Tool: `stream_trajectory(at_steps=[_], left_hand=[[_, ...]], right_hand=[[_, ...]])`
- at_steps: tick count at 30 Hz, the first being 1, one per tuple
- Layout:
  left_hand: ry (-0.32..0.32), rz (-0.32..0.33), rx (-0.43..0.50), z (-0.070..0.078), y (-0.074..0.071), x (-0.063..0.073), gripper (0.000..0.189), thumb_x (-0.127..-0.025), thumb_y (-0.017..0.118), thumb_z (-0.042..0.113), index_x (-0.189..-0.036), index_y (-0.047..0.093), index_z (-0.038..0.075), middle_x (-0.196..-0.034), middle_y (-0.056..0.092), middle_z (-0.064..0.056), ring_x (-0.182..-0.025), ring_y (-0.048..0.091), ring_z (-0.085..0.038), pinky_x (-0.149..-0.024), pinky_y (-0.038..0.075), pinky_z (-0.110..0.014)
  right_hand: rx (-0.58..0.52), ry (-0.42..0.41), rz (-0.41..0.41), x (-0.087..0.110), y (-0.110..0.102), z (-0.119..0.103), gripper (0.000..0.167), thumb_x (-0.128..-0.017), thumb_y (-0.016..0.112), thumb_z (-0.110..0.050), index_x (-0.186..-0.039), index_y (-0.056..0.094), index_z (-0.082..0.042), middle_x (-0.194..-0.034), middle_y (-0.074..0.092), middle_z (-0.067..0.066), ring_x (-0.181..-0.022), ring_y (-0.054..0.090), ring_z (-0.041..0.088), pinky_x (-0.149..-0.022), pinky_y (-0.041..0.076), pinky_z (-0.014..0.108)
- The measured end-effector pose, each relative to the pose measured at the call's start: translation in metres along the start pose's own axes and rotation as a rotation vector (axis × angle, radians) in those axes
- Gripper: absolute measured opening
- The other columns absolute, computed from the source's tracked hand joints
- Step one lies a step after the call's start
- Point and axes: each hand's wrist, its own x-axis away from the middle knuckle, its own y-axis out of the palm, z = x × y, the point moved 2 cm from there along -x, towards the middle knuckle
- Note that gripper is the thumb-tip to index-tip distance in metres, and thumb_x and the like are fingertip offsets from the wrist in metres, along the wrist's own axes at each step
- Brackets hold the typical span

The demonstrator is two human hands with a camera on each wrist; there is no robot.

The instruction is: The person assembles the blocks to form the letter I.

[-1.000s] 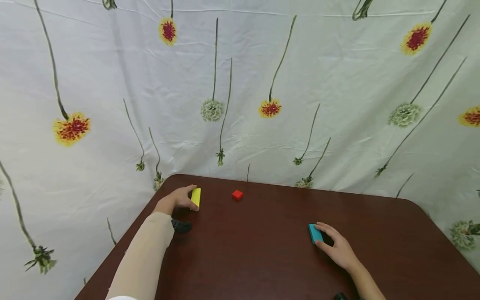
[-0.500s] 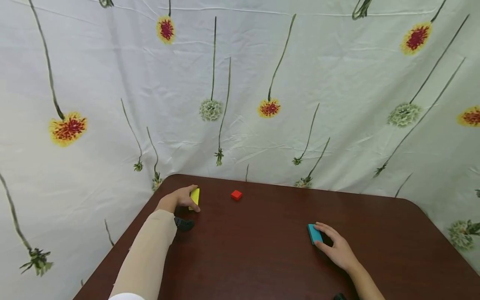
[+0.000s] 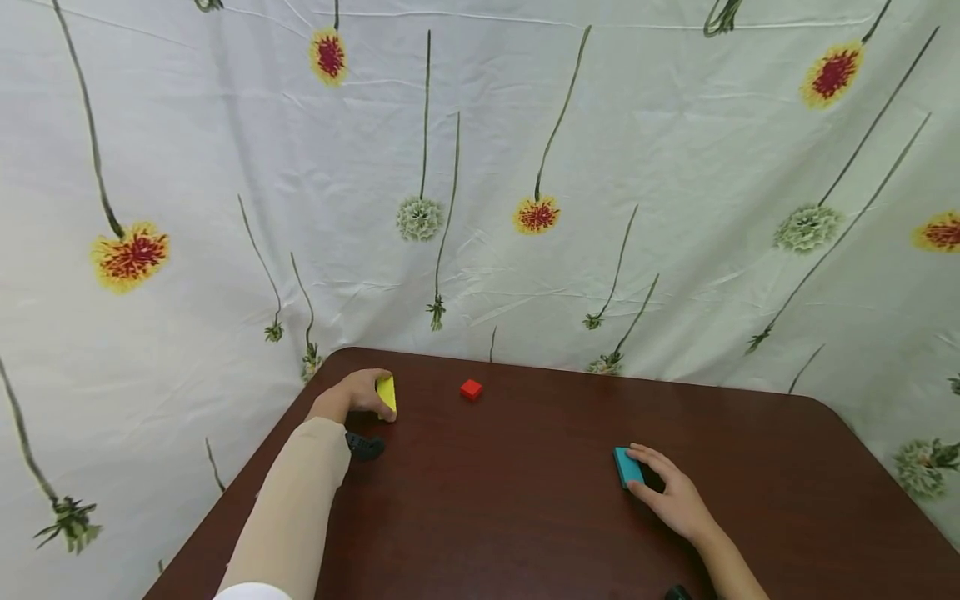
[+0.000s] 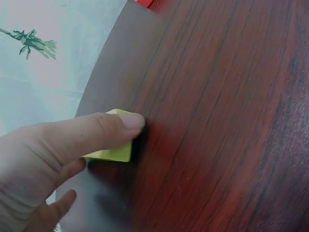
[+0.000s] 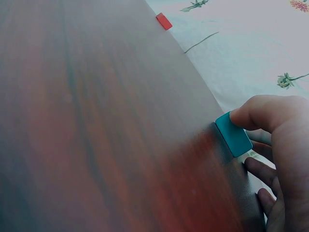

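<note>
At the far left of the table, my left hand (image 3: 358, 393) holds a yellow block (image 3: 387, 397) between thumb and fingers. In the left wrist view the thumb lies across the yellow block (image 4: 113, 153), hiding its middle. Right of centre, my right hand (image 3: 677, 500) pinches a flat blue block (image 3: 628, 468), thumb on one end and fingers at the other. The right wrist view shows the broad face of the blue block (image 5: 234, 135), with the thumb at its upper edge. A small red block (image 3: 471, 389) lies between them near the back edge, apart from both hands.
The dark red-brown table (image 3: 510, 492) has rounded back corners. Behind it hangs a white cloth (image 3: 480, 167) printed with flowers. A black wrist device (image 3: 365, 447) shows beside my left forearm.
The left thumb and fingers have shifted slightly on the yellow block, which has turned a little. The right hand and blue block stay in place. The head view has drifted slightly.
</note>
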Motion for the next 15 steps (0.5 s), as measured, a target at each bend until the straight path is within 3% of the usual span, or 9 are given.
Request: stream_trajectory(at_steps=[3, 9, 15], left_hand=[[0.01, 0.045, -0.03, 0.0, 0.001, -0.002, 0.088, -0.071, 0.085, 0.028, -0.14, 0.044, -0.009, -0.124, 0.052, -0.026, -0.099, 0.05, -0.034, -0.088, 0.044, -0.046], [0.091, 0.167, -0.061, 0.004, 0.001, -0.006, 0.089, -0.069, 0.082, 0.043, -0.135, 0.05, -0.009, -0.119, 0.051, -0.029, -0.098, 0.05, -0.036, -0.082, 0.045, -0.046], [0.111, 0.215, -0.014, 0.008, 0.004, -0.011, 0.091, -0.07, 0.082, 0.045, -0.138, 0.049, -0.006, -0.126, 0.046, -0.031, -0.101, 0.05, -0.038, -0.084, 0.045, -0.049]], right_hand=[[-0.006, 0.003, -0.003, 0.0, 0.001, 0.001, 0.049, -0.093, 0.067, -0.021, -0.136, 0.055, -0.003, -0.146, 0.042, 0.021, -0.133, 0.035, 0.047, -0.098, 0.031, 0.068], [-0.011, 0.005, -0.006, 0.0, 0.001, 0.002, 0.049, -0.093, 0.067, -0.022, -0.137, 0.055, -0.002, -0.146, 0.042, 0.021, -0.133, 0.035, 0.047, -0.097, 0.031, 0.068], [-0.015, 0.002, -0.007, 0.0, 0.001, 0.002, 0.049, -0.093, 0.067, -0.022, -0.137, 0.055, -0.003, -0.146, 0.042, 0.021, -0.133, 0.035, 0.047, -0.097, 0.031, 0.068]])
